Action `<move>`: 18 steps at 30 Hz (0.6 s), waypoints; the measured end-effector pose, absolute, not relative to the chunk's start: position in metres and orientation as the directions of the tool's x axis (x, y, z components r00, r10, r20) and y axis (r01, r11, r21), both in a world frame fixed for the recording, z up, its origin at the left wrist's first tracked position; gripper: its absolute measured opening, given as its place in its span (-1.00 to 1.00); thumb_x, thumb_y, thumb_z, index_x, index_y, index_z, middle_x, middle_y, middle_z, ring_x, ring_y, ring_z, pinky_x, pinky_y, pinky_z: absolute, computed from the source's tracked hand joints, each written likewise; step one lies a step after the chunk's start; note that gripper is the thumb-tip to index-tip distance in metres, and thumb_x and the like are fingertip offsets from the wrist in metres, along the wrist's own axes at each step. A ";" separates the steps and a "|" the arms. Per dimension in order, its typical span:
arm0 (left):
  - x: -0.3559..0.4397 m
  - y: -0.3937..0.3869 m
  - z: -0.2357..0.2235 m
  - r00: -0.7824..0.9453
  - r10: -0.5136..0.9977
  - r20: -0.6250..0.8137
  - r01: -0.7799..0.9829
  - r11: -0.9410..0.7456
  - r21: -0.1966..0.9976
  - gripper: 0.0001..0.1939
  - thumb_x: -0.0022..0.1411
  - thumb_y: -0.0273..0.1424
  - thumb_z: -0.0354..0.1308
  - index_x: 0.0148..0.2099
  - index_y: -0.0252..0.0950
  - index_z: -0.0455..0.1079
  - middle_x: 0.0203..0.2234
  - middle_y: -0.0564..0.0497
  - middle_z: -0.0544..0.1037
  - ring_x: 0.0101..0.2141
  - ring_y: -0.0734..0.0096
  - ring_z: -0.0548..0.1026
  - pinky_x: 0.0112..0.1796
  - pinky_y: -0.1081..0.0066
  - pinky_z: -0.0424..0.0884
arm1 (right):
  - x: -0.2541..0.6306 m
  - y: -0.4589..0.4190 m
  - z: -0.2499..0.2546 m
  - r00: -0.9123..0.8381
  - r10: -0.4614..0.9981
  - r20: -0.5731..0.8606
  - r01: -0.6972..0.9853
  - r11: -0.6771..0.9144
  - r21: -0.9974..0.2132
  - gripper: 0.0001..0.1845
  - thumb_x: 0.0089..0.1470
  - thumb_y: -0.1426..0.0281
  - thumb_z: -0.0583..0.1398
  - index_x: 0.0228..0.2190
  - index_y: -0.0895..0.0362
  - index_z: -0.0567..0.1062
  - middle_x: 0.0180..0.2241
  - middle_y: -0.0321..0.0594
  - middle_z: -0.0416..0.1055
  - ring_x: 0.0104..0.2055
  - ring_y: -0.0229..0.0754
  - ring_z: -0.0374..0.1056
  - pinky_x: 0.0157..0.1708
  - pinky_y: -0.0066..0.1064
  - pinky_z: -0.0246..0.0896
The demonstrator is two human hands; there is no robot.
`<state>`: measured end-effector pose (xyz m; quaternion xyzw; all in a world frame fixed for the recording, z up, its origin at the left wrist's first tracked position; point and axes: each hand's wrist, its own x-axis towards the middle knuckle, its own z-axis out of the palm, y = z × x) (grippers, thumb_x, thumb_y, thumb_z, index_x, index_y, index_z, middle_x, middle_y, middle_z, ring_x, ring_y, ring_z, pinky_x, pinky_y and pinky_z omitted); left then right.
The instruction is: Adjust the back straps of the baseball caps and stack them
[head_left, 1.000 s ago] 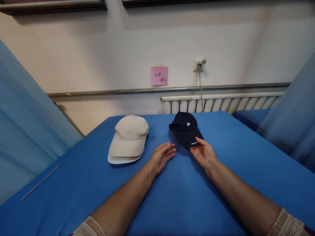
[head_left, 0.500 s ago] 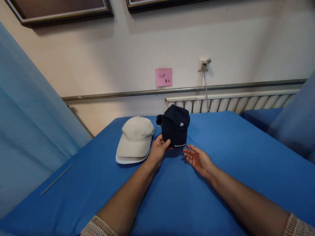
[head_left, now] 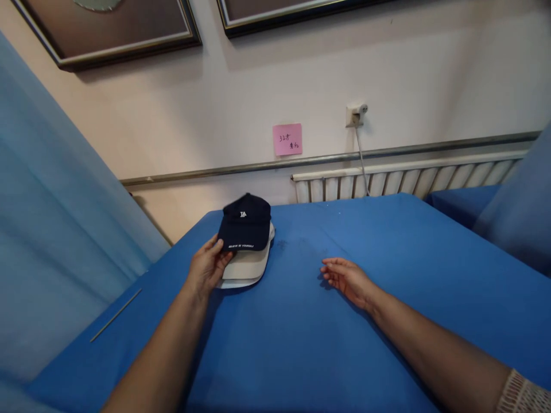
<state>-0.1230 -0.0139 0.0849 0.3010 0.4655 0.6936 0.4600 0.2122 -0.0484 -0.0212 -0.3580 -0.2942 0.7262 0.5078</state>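
My left hand point(head_left: 209, 265) grips the brim of a navy baseball cap point(head_left: 246, 225) at its left corner, thumb on top. White lettering runs along the brim's edge and a small white logo marks the front. This cap is over a beige cap point(head_left: 247, 266), covering most of its crown; whether the two touch I cannot tell. Under the beige brim shows the edge of a white cap point(head_left: 241, 283). Off to the right, my right hand point(head_left: 346, 280) lies near the blue cloth, empty, its fingers loosely curled and apart.
A blue cloth point(head_left: 293, 344) covers the table. On its left side lies a thin stick point(head_left: 115, 315). Blue curtains point(head_left: 55, 189) hang at the left. Behind are a metal rail point(head_left: 241, 168), a radiator point(head_left: 400, 179), a plugged socket point(head_left: 355, 116) and a pink note point(head_left: 287, 139).
My left hand has carried the navy cap leftward from the middle of the table to over the beige cap. My right hand has stayed nearly in place.
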 end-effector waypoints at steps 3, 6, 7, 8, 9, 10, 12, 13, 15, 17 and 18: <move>-0.131 -0.023 0.073 -0.410 0.910 -0.065 -0.389 -0.110 0.915 -0.72 0.20 -0.65 0.13 -0.05 -0.33 0.44 -0.43 -0.02 0.57 -0.54 0.52 0.53 -0.52 0.56 0.53 | 0.213 -0.048 -0.023 -0.247 0.945 -0.216 -0.510 -0.316 -0.800 -0.75 -0.10 0.40 0.36 -0.31 0.16 0.52 -0.37 -0.19 0.53 -0.42 -0.26 0.41 -0.39 -0.42 0.28; -0.135 -0.026 0.071 -0.421 0.905 -0.065 -0.383 -0.112 0.917 -0.76 0.20 -0.64 0.13 -0.10 -0.34 0.45 -0.44 -0.01 0.56 -0.55 0.52 0.52 -0.54 0.57 0.51 | 0.213 -0.046 -0.024 -0.256 0.943 -0.213 -0.512 -0.320 -0.797 -0.76 -0.10 0.40 0.35 -0.31 0.16 0.51 -0.37 -0.20 0.53 -0.42 -0.27 0.41 -0.39 -0.43 0.27; -0.136 -0.027 0.071 -0.433 0.899 -0.064 -0.364 -0.109 0.925 -0.79 0.20 -0.62 0.13 -0.12 -0.35 0.45 -0.46 -0.01 0.55 -0.57 0.52 0.51 -0.55 0.57 0.49 | 0.214 -0.046 -0.024 -0.254 0.943 -0.214 -0.515 -0.319 -0.795 -0.76 -0.10 0.40 0.35 -0.31 0.16 0.51 -0.38 -0.20 0.53 -0.42 -0.27 0.42 -0.39 -0.42 0.28; -0.137 -0.028 0.070 -0.451 0.891 -0.063 -0.336 -0.104 0.936 -0.82 0.20 -0.60 0.13 -0.14 -0.36 0.45 -0.47 -0.01 0.54 -0.57 0.53 0.49 -0.56 0.58 0.47 | 0.214 -0.045 -0.025 -0.246 0.945 -0.216 -0.518 -0.316 -0.795 -0.77 -0.10 0.41 0.35 -0.32 0.15 0.51 -0.38 -0.20 0.53 -0.42 -0.27 0.41 -0.39 -0.42 0.28; -0.137 -0.029 0.069 -0.480 0.875 -0.056 -0.293 -0.100 0.951 -0.84 0.20 -0.58 0.14 -0.16 -0.36 0.45 -0.47 0.00 0.52 -0.57 0.53 0.49 -0.57 0.59 0.45 | 0.214 -0.044 -0.025 -0.231 0.948 -0.218 -0.521 -0.310 -0.796 -0.77 -0.10 0.41 0.35 -0.33 0.15 0.51 -0.38 -0.20 0.52 -0.43 -0.27 0.41 -0.39 -0.42 0.28; -0.137 -0.031 0.067 -0.527 0.849 -0.037 -0.229 -0.099 0.968 -0.85 0.19 -0.56 0.15 -0.16 -0.36 0.44 -0.45 0.00 0.52 -0.54 0.53 0.49 -0.55 0.59 0.43 | 0.214 -0.044 -0.025 -0.212 0.953 -0.217 -0.522 -0.298 -0.799 -0.78 -0.10 0.41 0.34 -0.33 0.15 0.50 -0.38 -0.20 0.52 -0.43 -0.27 0.41 -0.39 -0.42 0.27; -0.134 -0.037 0.064 -0.678 0.732 0.075 -0.013 -0.114 0.993 -0.80 0.16 -0.54 0.19 -0.13 -0.33 0.43 -0.34 -0.01 0.52 -0.40 0.48 0.52 -0.43 0.54 0.46 | 0.214 -0.042 -0.025 -0.157 0.966 -0.205 -0.515 -0.257 -0.818 -0.79 -0.10 0.41 0.32 -0.34 0.15 0.50 -0.39 -0.20 0.51 -0.44 -0.27 0.41 -0.41 -0.42 0.26; -0.130 -0.041 0.064 -0.739 0.649 0.179 0.128 -0.125 0.984 -0.75 0.14 -0.54 0.21 -0.09 -0.30 0.42 -0.25 -0.01 0.52 -0.29 0.43 0.52 -0.31 0.49 0.48 | 0.214 -0.041 -0.025 -0.124 0.973 -0.196 -0.500 -0.232 -0.834 -0.79 -0.10 0.41 0.32 -0.34 0.15 0.49 -0.39 -0.20 0.51 -0.45 -0.27 0.40 -0.43 -0.42 0.25; -0.115 -0.051 0.065 -0.748 0.509 0.426 0.402 -0.162 0.901 -0.65 0.13 -0.53 0.22 -0.01 -0.22 0.40 -0.03 -0.01 0.47 -0.04 0.31 0.45 -0.04 0.34 0.41 | 0.213 -0.039 -0.026 -0.068 0.983 -0.173 -0.447 -0.185 -0.875 -0.79 -0.11 0.40 0.31 -0.34 0.15 0.49 -0.41 -0.20 0.51 -0.47 -0.27 0.40 -0.46 -0.42 0.23; -0.092 -0.060 0.067 -0.608 0.524 0.596 0.542 -0.274 0.795 -0.64 0.16 -0.50 0.19 0.01 -0.15 0.38 0.14 0.01 0.35 0.11 0.23 0.34 0.12 0.26 0.27 | 0.213 -0.037 -0.028 -0.031 0.988 -0.148 -0.382 -0.149 -0.912 -0.80 -0.11 0.41 0.30 -0.35 0.14 0.48 -0.42 -0.20 0.51 -0.50 -0.27 0.38 -0.48 -0.42 0.22; -0.078 -0.062 0.068 -0.514 0.580 0.632 0.555 -0.337 0.761 -0.67 0.16 -0.50 0.19 -0.01 -0.15 0.40 0.15 0.01 0.35 0.14 0.21 0.31 0.14 0.26 0.24 | 0.213 -0.035 -0.029 -0.024 0.991 -0.132 -0.354 -0.132 -0.926 -0.81 -0.12 0.42 0.29 -0.35 0.14 0.48 -0.43 -0.20 0.51 -0.51 -0.28 0.38 -0.49 -0.43 0.21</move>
